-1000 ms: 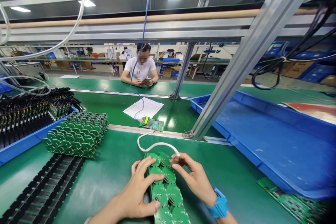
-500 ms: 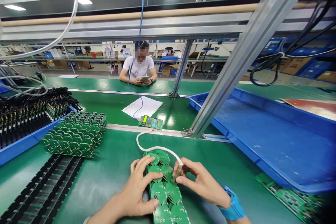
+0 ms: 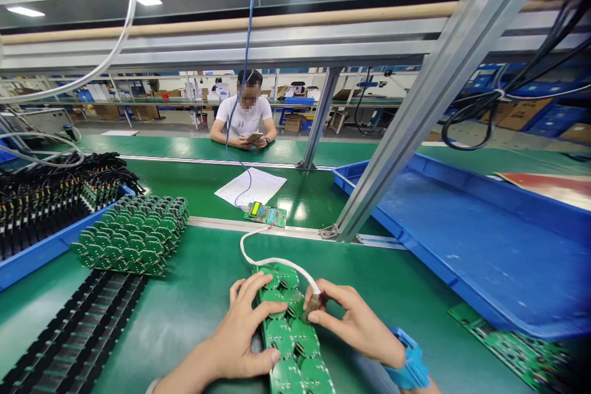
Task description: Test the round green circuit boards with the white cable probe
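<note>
A panel of round green circuit boards (image 3: 302,345) lies lengthwise in front of me on the green bench. My left hand (image 3: 247,326) rests over its left edge, fingers spread across the boards and thumb low on the side. Between the thumb and fingers of my right hand (image 3: 344,317) is a connector (image 3: 314,305) at the end of a white cable (image 3: 277,260), held down against the panel's right side. The connector's tip is hidden by the fingers. The cable curves back to a small circuit board with a lit yellow-green display (image 3: 265,214).
Stacked round boards (image 3: 132,234) stand left beside a black slotted rack (image 3: 78,326). A blue tray of black-cabled boards (image 3: 50,258) is farther left. A large blue tray (image 3: 489,240), a metal post (image 3: 406,117) and a green board (image 3: 508,348) stand right. A person (image 3: 244,114) sits opposite.
My right hand has tilted the connector slightly lower against the panel. My left hand and the panel have stayed in place.
</note>
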